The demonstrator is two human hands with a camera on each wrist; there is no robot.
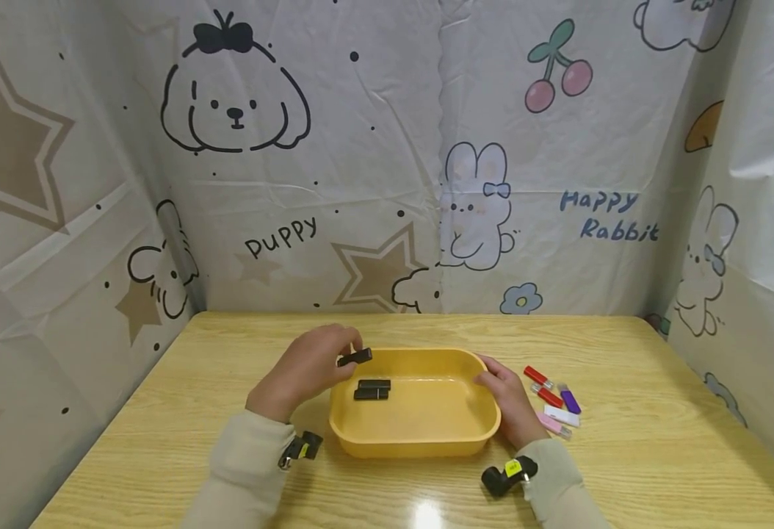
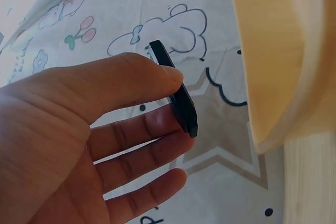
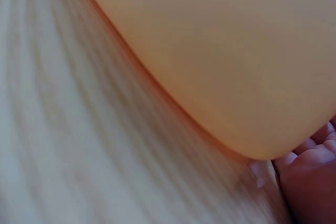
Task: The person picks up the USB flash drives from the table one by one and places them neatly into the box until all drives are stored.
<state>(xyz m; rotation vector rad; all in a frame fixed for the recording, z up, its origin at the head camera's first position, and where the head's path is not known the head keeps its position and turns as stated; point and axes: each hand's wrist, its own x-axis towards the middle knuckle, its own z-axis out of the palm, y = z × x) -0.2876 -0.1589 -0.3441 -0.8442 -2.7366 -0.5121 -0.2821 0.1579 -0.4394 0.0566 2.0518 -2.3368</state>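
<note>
Between thumb and fingers my left hand (image 1: 317,364) pinches a black USB stick (image 1: 355,357), held at the back left rim of a yellow plastic basin (image 1: 413,448). The left wrist view shows the stick (image 2: 176,90) edge-on under the thumb, with the other fingers spread below it. Two more black USB sticks, an upper one (image 1: 374,384) and a lower one (image 1: 370,394), lie side by side on the basin floor, toward its left. My right hand (image 1: 511,397) grips the basin's right side, thumb over the rim. Basin wall (image 3: 220,66) fills much of the right wrist view.
Right of the basin lies a loose group of USB sticks on the wooden table (image 1: 228,470): two red ones (image 1: 537,377), a purple one (image 1: 569,399), a white one (image 1: 562,416) and a pink one (image 1: 554,425). Printed cloth (image 1: 374,169) hangs behind and at both sides.
</note>
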